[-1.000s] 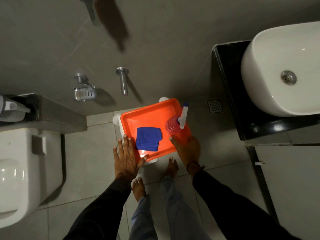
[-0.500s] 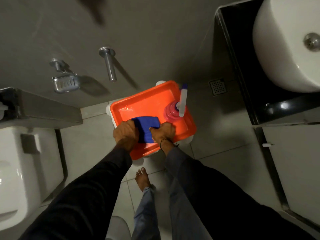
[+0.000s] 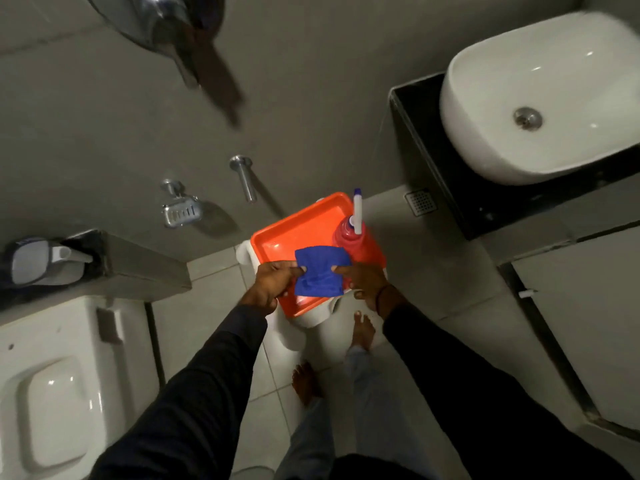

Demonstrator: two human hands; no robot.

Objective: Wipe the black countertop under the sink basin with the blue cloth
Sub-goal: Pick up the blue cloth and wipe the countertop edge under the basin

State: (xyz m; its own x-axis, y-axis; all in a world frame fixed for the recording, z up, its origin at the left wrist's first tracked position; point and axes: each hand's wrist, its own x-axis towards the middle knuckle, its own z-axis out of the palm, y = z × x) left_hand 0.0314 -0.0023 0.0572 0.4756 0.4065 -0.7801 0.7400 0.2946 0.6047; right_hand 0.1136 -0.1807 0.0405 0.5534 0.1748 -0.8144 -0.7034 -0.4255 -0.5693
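Black countertop (image 3: 460, 188) bears white basin (image 3: 540, 98) beside grey wall (image 3: 311, 81).

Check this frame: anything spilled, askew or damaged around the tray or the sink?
No spill or damage shows. One oddity: the orange tray sits on a white stool and juts past its top on several sides. The red bottle stands upright; both hands hold the blue cloth above the tray.

No text, label or brand can be read — the red plastic spray bottle (image 3: 350, 237) just beyond the right hand (image 3: 367, 280) shows no legible lettering.
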